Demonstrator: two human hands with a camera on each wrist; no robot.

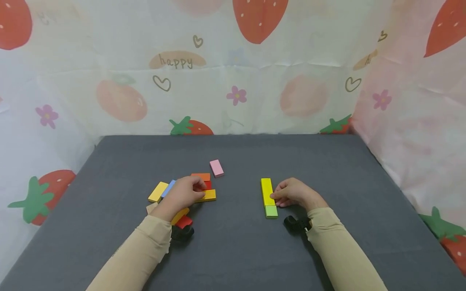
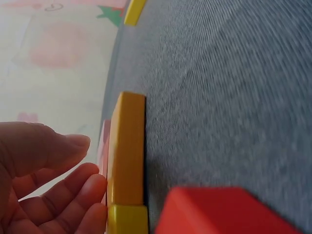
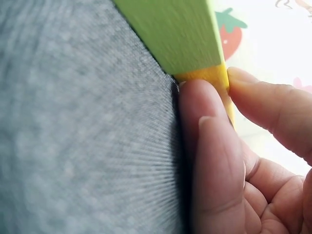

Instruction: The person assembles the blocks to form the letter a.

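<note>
My left hand [image 1: 183, 192] hovers at a cluster of coloured blocks on the left, thumb and fingertips apart with nothing between them. Beside its fingertips lies a yellow-orange block [image 1: 209, 195], which the left wrist view shows end to end with a yellow block [image 2: 127, 220]. A red block [image 2: 219, 212] is close to that camera. With fairly straight fingers, my right hand [image 1: 296, 193] touches a long yellow block [image 1: 267, 190] on its right side and top. A light green block [image 1: 271, 211] abuts the yellow block's near end. The hand hides part of the yellow one.
A pink block [image 1: 216, 168] lies apart, beyond the cluster. Around the left hand are an orange block [image 1: 202, 176], a blue block [image 1: 168, 189] and a yellow block [image 1: 157, 192]. Dark grey cloth covers the table [image 1: 233, 250]; printed fabric walls [image 1: 233, 81] enclose its back and sides.
</note>
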